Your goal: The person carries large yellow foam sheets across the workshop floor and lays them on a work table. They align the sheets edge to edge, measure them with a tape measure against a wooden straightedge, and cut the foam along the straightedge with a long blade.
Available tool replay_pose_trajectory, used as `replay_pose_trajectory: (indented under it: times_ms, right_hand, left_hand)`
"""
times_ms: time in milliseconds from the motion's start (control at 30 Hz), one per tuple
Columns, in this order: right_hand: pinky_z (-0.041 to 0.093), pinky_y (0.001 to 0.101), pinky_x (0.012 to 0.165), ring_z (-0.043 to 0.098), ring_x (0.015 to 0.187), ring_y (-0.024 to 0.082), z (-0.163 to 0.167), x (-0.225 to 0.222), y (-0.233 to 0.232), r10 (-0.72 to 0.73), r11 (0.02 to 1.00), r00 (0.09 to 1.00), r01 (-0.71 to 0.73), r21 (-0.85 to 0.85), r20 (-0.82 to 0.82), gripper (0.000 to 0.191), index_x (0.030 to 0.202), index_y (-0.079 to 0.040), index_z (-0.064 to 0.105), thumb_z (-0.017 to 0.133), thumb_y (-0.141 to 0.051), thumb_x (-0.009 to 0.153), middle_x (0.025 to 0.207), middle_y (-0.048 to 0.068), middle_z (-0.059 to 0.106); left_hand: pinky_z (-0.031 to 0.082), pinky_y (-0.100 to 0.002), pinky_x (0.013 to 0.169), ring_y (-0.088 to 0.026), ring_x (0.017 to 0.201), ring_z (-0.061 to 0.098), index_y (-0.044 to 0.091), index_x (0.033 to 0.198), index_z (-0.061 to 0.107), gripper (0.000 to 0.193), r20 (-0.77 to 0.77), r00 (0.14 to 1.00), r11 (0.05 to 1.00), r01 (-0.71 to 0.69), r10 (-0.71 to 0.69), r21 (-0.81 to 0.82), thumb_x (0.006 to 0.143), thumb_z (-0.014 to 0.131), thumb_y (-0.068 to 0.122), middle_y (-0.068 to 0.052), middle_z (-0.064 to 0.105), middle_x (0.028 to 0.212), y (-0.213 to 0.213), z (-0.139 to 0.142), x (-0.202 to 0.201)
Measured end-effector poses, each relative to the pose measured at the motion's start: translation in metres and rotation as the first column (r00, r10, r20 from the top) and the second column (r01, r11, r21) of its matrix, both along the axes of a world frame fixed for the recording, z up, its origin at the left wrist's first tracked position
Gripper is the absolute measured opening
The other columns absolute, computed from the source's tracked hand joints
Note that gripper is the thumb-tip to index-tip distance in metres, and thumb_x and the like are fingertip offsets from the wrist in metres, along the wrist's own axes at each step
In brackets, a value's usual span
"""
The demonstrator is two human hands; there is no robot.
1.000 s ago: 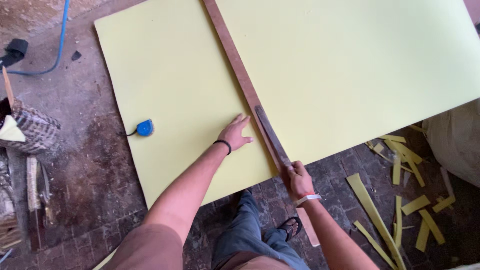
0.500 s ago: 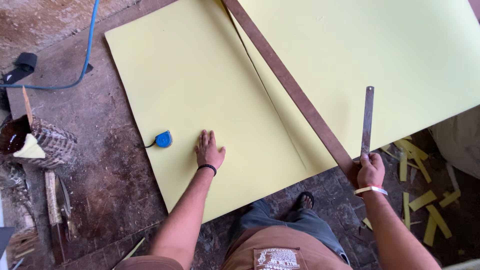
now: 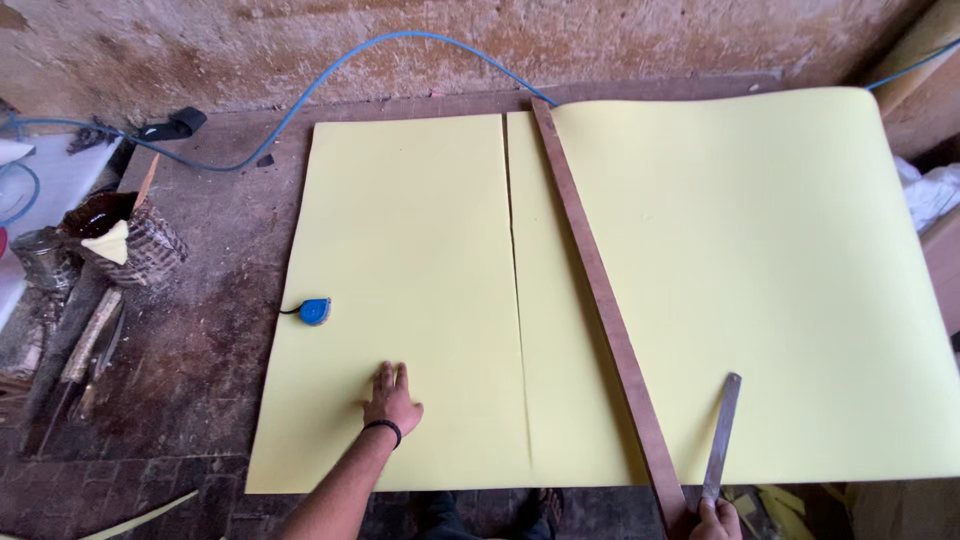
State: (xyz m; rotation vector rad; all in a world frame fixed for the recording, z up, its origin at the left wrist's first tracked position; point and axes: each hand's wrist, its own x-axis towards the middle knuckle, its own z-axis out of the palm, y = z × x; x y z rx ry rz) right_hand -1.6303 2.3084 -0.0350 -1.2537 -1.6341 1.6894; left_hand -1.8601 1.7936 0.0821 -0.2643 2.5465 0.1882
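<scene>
- far left there's a dark wicker pot [image 3: 135,240] with a yellow scrap stuck in it, plus a few old tools [image 3: 85,355] lying on the grimy worktable [image 3: 215,330]
- a blue hose [image 3: 330,85] snakes along the rough stained wall [image 3: 500,40] at the back, ending near a black fitting [image 3: 175,123]
- small blue tape measure [image 3: 315,311] sits right on the left edge of the yellow sheet, up and to the left of the fingers, near but not touching
- left hand [image 3: 392,400] lies palm down on the left yellow sheet [image 3: 400,260], fingers [image 3: 388,376] straight and held close together, gripping nothing, dark band on the wrist
- a thin cut line [image 3: 515,290] runs front to back just right of that hand, splitting the sheet into two pieces
- long brown wooden strip [image 3: 600,310] lies diagonally over the right yellow sheet [image 3: 760,270], from the back edge down to the front by the right hand
- right hand [image 3: 715,520] is at the bottom edge, mostly cut off, curled round the lower end of a flat metal blade [image 3: 722,430] that points up and slightly right across the sheet, just beside the wooden strip
- yellow offcuts [image 3: 775,500] on the floor to the right of that hand
</scene>
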Motion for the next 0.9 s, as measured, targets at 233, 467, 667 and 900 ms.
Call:
replay_pose_trajectory:
  times_ms: [233, 467, 667, 900]
  right_hand:
    - [0.049, 0.0316, 0.072, 0.062, 0.079, 0.019, 0.044, -0.053, 0.047, 0.049, 0.985, 0.993, -0.066, 0.158, 0.106, 0.020, 0.109, 0.006, 0.067, 0.066, -0.013, 0.103, 0.091, 0.017, 0.070]
    - [0.055, 0.0389, 0.074, 0.068, 0.084, 0.027, 0.078, -0.077, 0.036, -0.047, 0.997, 0.999, 0.046, -0.056, -0.015, 0.021, 0.113, 0.003, 0.065, 0.061, -0.015, 0.104, 0.097, 0.016, 0.071]
    - [0.055, 0.0526, 0.082, 0.066, 0.086, 0.039, 0.083, -0.083, 0.040, 0.015, 0.463, 0.903, -0.387, 0.797, 0.430, 0.017, 0.096, 0.002, 0.068, 0.068, -0.012, 0.105, 0.093, 0.023, 0.069]
    - [0.058, 0.0369, 0.073, 0.070, 0.082, 0.026, 0.103, -0.174, -0.055, 0.599, 0.770, 0.783, -0.621, 0.148, 0.171, 0.037, 0.142, -0.005, 0.039, 0.041, 0.001, 0.105, 0.098, 0.019, 0.071]
  left_hand:
    - [0.025, -0.041, 0.127, -0.031, 0.160, 0.007, 0.016, 0.165, 0.007, 0.099, 0.022, 0.997, 0.997, -0.079, 0.079, 0.006, 0.089, 0.069, 0.034, -0.011, -0.002, 0.173, 0.034, 0.006, 0.018]
    - [0.022, -0.039, 0.129, -0.029, 0.160, 0.006, 0.016, 0.165, 0.006, 0.101, 0.096, 0.993, 0.998, -0.067, 0.066, 0.014, 0.088, 0.069, 0.036, -0.011, -0.005, 0.173, 0.046, 0.032, 0.022]
    - [0.028, -0.036, 0.126, -0.025, 0.158, 0.018, 0.017, 0.158, 0.034, 0.085, 0.013, 0.997, 0.977, -0.077, 0.076, 0.197, 0.083, 0.069, 0.034, -0.011, 0.009, 0.172, 0.021, 0.024, 0.029]
    - [0.036, -0.036, 0.121, -0.024, 0.146, 0.045, 0.016, 0.139, 0.063, 0.056, -0.063, 0.990, 0.917, -0.096, 0.130, 0.387, 0.087, 0.067, 0.036, -0.008, 0.048, 0.157, -0.060, -0.017, 0.034]
